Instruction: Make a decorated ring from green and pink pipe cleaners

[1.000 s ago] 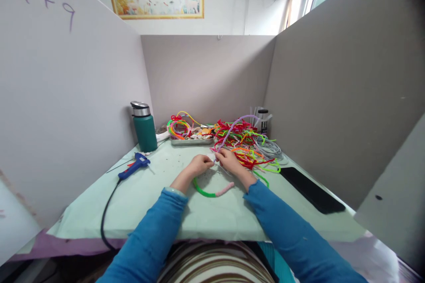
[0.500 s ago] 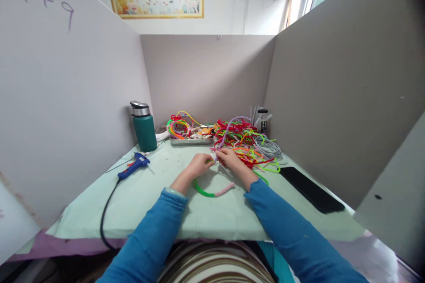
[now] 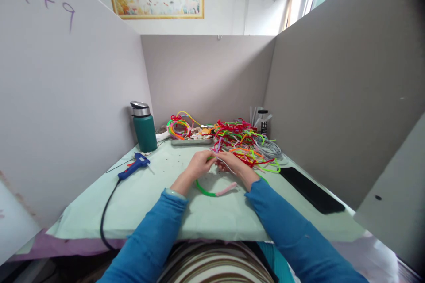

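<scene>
Curving over the table (image 3: pixel 219 223), a green-and-pink strip (image 3: pixel 208 193) is pinched at its green part by the left hand (image 3: pixel 200 163). The right hand (image 3: pixel 231 162) is curled close beside; whether anything is gripped there cannot be told. Fuzzy stems (image 3: pixel 237 129) are heaped beyond.

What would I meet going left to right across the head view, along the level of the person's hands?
Blue glue gun, left hand, right hand, flat black slab.
</scene>
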### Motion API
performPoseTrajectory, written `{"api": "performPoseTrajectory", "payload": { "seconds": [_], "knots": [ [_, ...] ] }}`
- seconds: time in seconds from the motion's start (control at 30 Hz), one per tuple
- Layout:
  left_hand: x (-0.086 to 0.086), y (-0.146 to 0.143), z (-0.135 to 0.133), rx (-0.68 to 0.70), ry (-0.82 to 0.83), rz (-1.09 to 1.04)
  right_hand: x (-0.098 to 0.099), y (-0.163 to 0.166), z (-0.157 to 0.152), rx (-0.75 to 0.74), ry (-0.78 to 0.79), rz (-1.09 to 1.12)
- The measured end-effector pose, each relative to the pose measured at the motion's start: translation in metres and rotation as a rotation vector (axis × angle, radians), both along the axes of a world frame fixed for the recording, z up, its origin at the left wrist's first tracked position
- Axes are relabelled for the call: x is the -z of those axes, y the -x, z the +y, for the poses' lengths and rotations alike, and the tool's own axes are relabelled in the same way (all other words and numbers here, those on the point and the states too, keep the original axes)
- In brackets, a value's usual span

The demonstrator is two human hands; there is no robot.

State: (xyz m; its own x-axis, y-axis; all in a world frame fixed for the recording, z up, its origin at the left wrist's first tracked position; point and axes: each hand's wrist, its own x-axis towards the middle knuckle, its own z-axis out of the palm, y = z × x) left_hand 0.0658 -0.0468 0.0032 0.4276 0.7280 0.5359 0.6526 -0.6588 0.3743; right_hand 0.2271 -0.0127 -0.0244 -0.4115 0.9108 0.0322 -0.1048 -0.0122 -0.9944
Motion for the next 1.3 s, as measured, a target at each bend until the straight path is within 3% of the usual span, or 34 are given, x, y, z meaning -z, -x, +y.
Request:
{"api": "performPoseTrajectory", "payload": {
  "seconds": [0.4, 0.7, 0.93, 1.17, 1.3],
  "knots": [
    [0.004, 0.001, 0.003, 0.062, -0.047, -0.078, 0.004, 0.001, 0.002, -0.005, 0.019, 0.043],
    [0.002, 0.0, 0.005, 0.004, -0.081, -0.244, -0.005, -0.001, 0.0, -0.076, 0.047, 0.284],
    [0.006, 0.004, 0.019, -0.121, 0.122, -0.573, -0.007, 0.003, -0.006, -0.028, -0.054, 0.321],
    [0.007, 0.005, 0.021, -0.178, 0.4, -0.73, 0.0, 0.007, -0.001, 0.096, -0.202, 0.161],
    [0.003, 0.003, 0.013, -0.142, 0.597, -0.803, 0.002, 0.008, 0.001, 0.154, -0.285, 0.059]
  ]
}}
